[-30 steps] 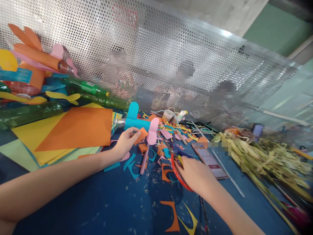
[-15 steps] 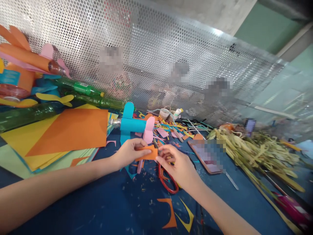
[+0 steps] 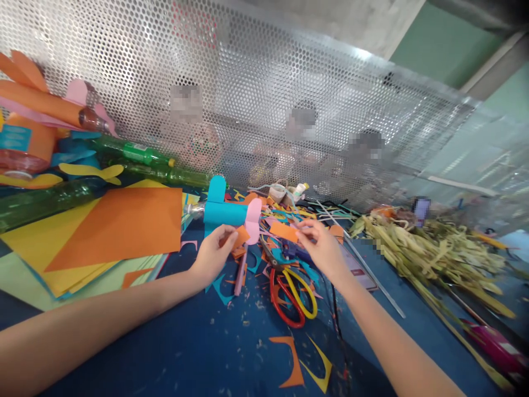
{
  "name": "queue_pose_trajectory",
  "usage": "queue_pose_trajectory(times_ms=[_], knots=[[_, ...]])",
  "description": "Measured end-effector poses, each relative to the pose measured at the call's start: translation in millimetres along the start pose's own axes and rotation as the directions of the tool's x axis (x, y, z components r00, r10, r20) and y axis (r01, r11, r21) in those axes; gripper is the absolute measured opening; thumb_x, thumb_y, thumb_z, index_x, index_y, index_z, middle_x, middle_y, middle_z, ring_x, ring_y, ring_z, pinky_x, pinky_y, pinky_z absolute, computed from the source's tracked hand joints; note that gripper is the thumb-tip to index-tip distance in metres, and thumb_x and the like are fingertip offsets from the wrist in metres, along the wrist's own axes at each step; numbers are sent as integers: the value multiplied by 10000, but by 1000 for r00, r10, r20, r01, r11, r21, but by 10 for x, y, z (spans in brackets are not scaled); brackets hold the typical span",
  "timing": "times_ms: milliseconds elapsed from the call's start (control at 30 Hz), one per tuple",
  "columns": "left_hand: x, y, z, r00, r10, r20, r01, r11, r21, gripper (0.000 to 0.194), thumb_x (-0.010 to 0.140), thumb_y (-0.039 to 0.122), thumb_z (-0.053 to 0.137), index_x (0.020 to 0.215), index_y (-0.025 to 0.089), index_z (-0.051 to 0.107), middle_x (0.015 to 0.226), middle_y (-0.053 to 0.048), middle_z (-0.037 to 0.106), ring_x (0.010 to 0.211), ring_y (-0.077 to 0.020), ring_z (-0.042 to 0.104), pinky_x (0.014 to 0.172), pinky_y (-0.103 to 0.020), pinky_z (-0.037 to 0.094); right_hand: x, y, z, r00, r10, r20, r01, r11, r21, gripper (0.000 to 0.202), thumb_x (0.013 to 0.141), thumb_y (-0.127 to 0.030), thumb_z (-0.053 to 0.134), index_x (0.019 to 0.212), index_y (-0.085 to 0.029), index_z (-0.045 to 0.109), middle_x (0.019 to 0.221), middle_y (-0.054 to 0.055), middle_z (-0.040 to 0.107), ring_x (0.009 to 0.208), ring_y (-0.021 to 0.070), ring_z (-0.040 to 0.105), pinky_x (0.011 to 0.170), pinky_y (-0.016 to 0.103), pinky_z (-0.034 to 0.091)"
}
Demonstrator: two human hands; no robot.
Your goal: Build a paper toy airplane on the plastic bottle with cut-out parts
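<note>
Between the thumb and fingers of my left hand (image 3: 214, 255) is a small orange paper piece (image 3: 242, 237). My right hand (image 3: 323, 247) pinches a second small orange paper rectangle (image 3: 283, 231) by its right end. The two pieces are apart, with a gap between them. Just behind them lies a plastic bottle wrapped in blue paper (image 3: 225, 213), with pink rounded paper (image 3: 253, 220) at its right end. Below and between my hands, scissors (image 3: 294, 295) with one red and one yellow handle loop rest on the blue table among paper scraps.
Orange and yellow paper sheets (image 3: 136, 226) are stacked at left, with green bottles (image 3: 144, 154) behind. A phone (image 3: 362, 273) lies partly under my right arm. Dried husks (image 3: 433, 259) fill the right side. A perforated metal screen (image 3: 256, 82) stands behind; people are beyond it.
My hands were close together on the orange paper; now they are apart, each with a piece. My right hand has moved right and up, uncovering the scissors.
</note>
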State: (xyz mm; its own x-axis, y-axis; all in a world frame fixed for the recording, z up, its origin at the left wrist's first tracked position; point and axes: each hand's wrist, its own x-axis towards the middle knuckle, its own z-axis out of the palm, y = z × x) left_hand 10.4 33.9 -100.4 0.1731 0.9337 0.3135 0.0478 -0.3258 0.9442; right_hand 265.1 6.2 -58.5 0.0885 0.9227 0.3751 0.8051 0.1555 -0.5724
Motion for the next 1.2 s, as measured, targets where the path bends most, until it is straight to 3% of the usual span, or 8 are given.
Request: queue_pose_trajectory(times_ms=[200,367,500,567,700,867,1033,1200], knots=[[27,-32,11,999,-4,-40,3,1000,-25,195,887,336,414,865,191,543,785,3,568,759,-157,561,714,-248,441,627,250,130,998,57,-9,-58,980,-190,158,823,-162,482,925,-145,602,883,79,698,810,165,669,769,269,486],[57,-110,4,997,-26,-72,18,994,-105,191,901,326,392,873,197,530,737,10,565,703,-152,563,678,-252,445,887,159,272,990,106,96,-68,939,-337,175,744,-79,559,847,-159,676,832,75,718,812,205,669,758,284,469],[67,-154,4,995,-24,-93,18,997,-70,198,909,321,374,876,200,527,752,4,571,715,-154,558,684,-257,439,688,-205,327,989,66,131,-6,911,-413,150,801,-145,529,800,-135,679,818,129,700,840,254,644,772,341,434],[71,-171,2,995,-24,-97,21,999,-40,201,909,321,369,888,201,528,768,-1,574,730,-159,556,693,-263,439,488,-442,405,970,13,243,84,919,-386,130,799,-248,582,743,-174,674,725,67,693,739,210,644,709,290,440],[76,-173,-17,989,9,-145,-2,999,48,193,904,294,369,900,196,535,855,-17,575,838,-168,546,776,-267,425,106,-792,636,825,-259,502,401,895,-197,174,779,-370,638,870,-223,660,806,13,672,736,160,623,623,229,424],[69,-137,-38,984,27,-176,-12,996,84,184,907,273,355,886,198,522,847,-11,546,839,-159,525,775,-251,407,-43,-846,818,847,-291,446,468,807,-361,159,772,-298,651,871,-174,664,861,69,637,799,204,605,648,265,418],[63,-131,-38,985,26,-170,-14,997,72,190,906,288,357,880,198,523,825,-8,547,792,-156,521,736,-252,411,34,-841,674,892,-278,358,410,829,-379,138,843,-183,526,834,-212,661,829,22,651,765,158,607,658,239,415],[39,-140,-22,989,-28,-146,35,998,49,195,898,337,384,930,215,532,734,12,526,650,-138,498,582,-230,403,355,-685,283,963,-269,-12,244,892,-381,155,847,-214,498,831,-189,650,826,47,656,754,182,602,704,272,429]])
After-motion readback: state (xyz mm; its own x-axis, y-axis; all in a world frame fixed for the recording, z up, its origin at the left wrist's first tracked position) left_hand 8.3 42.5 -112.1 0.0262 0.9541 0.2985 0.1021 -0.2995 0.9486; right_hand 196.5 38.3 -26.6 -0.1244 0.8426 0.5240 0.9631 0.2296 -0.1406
